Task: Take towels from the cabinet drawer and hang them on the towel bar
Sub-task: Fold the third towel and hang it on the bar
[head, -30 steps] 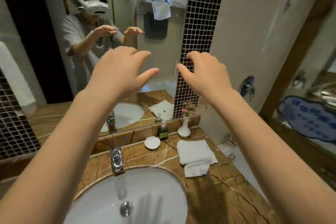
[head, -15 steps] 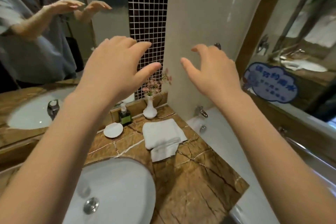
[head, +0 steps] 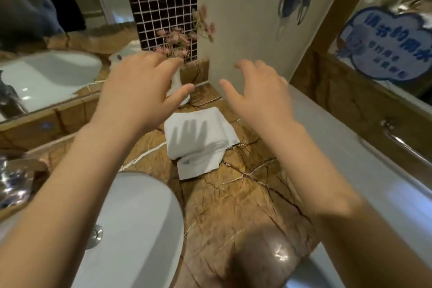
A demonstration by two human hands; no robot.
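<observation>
Two folded white towels (head: 201, 142) lie stacked on the brown marble counter (head: 240, 203), to the right of the basin. My left hand (head: 140, 91) hovers above and to the left of them, palm down, fingers spread and holding nothing. Level with it, my right hand (head: 259, 93) hangs above the towels' right side, also palm down with loose fingers and empty. A hand's shadow falls on the top towel. Neither the cabinet drawer nor the towel bar is in view.
A white basin (head: 140, 229) fills the lower left, a chrome tap (head: 14, 182) at its left edge. A white vase of pink flowers (head: 180, 40) stands against the mosaic wall. The mirror (head: 53, 18) runs along the left. A bathtub rim (head: 346, 159) lies right, with a blue sign (head: 385, 44) above.
My view has swung down and to the right, closer to the counter. Both hands have come lower and now hover just over the folded towels, still holding nothing.
</observation>
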